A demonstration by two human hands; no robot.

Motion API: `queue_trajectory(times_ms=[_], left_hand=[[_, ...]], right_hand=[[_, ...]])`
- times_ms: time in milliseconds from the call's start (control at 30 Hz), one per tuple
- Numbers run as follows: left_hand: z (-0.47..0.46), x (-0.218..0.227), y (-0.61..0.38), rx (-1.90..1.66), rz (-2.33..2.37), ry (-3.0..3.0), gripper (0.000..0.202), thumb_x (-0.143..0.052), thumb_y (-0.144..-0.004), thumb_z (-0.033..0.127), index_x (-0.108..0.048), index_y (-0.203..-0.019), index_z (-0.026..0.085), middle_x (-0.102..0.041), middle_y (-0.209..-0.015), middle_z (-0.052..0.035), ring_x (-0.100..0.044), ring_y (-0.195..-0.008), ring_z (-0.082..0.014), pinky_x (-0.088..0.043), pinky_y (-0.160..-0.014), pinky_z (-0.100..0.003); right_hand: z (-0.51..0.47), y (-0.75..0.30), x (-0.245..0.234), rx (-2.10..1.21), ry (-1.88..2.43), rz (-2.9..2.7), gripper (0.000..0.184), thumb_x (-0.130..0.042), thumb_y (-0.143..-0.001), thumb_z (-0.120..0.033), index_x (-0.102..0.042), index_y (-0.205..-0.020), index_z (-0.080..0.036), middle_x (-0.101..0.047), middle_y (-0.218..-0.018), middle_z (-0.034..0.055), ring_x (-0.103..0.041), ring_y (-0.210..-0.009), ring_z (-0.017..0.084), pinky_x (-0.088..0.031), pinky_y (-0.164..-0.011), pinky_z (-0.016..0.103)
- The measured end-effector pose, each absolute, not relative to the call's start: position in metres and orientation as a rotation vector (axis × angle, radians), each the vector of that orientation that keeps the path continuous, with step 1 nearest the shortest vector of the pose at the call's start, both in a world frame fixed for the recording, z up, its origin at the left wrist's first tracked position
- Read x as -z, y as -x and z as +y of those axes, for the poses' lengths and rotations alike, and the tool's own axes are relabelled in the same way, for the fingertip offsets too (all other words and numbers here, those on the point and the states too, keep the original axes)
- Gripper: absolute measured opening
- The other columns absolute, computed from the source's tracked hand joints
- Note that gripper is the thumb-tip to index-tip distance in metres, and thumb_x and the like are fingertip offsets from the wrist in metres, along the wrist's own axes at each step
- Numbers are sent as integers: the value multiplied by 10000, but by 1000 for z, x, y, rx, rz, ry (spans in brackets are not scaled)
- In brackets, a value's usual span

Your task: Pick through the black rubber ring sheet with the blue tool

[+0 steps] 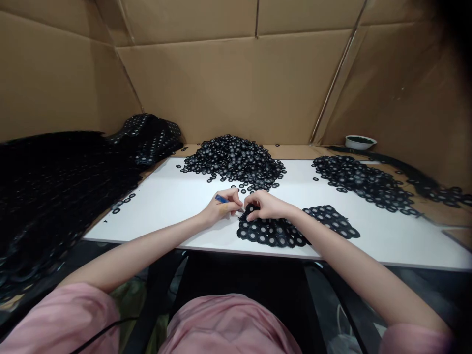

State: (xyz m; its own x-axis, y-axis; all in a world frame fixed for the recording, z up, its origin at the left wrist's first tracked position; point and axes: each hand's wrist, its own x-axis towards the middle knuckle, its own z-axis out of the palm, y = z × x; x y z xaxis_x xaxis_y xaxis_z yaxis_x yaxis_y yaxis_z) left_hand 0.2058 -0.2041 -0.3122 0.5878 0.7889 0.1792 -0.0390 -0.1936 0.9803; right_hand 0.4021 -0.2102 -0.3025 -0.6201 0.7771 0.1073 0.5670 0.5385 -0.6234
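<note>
My left hand (223,206) is closed around a small blue-handled tool (221,198). Its thin tip points at the black sheet, but the kind of tool is too small to make out. With thumb and fingers my right hand (266,205) pinches the upper left corner of a sheet of joined black rings (273,233) with pale centres. This sheet lies near the front edge of the white board, and my right forearm hides part of it. Both hands nearly meet at that corner. Just beyond them rises a heap of loose black rings (232,160).
A second spread of black rings (363,182) lies on the right, near a white bowl (359,142) of dark bits. Dark ringed material (66,182) is piled on the left. Cardboard walls (228,83) enclose the white board (155,206) at the back and sides.
</note>
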Motion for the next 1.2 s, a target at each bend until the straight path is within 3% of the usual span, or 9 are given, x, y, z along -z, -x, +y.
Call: queue_trajectory(times_ms=[300,500,600,767,867,1000,1200], left_hand=[[-206,310,-207,-791,583,-1764,156,-615,-728,208,-527,-635,118,-480,-545,38,-391,-468,-59,-295,-474,-195],[-204,311,-210,-613,514,-1739,136,-609,-697,166,-544,-594,104,-423,-499,39,-333,-488,-61,-228,-476,-204],[-205,312,-211,-653,547,-1666,128,-625,-685,170,-544,-607,108,-450,-508,39,-371,-471,-62,-250,-467,-199],[-207,309,-210,-797,612,-1616,128,-651,-683,192,-552,-648,117,-521,-532,33,-453,-467,-72,-327,-481,-194],[-205,307,-205,-892,634,-1581,146,-657,-655,152,-520,-614,121,-525,-521,38,-454,-463,-66,-354,-504,-196],[-206,307,-199,-790,636,-1575,124,-641,-653,135,-528,-606,117,-499,-479,41,-421,-436,-60,-297,-463,-186],[-216,306,-201,-685,595,-1589,132,-656,-671,146,-545,-608,112,-538,-540,26,-441,-453,-58,-307,-456,-185]], right_hand=[[-209,-401,304,-801,1086,-2395,174,-734,-641,-256,-623,-732,-157,-416,-578,-57,-364,-566,108,-260,-531,228],[-214,-399,298,-853,1011,-2375,106,-694,-616,-163,-621,-692,-158,-512,-666,-32,-430,-647,126,-304,-592,228],[-216,-401,295,-845,1004,-2413,140,-699,-661,-242,-621,-738,-155,-501,-656,-32,-412,-618,120,-295,-570,232],[-214,-404,297,-806,1069,-2440,414,-719,-659,-526,-633,-812,-150,-426,-608,-50,-352,-559,106,-252,-505,243],[-213,-404,299,-839,1108,-2428,408,-725,-653,-535,-626,-739,-149,-432,-586,-52,-380,-560,104,-272,-515,241],[-211,-405,302,-915,1085,-2461,404,-743,-639,-525,-608,-674,-145,-438,-573,-55,-377,-547,95,-277,-509,235],[-212,-407,300,-977,948,-2465,384,-763,-638,-489,-685,-838,-171,-593,-692,-29,-481,-637,125,-341,-582,232]])
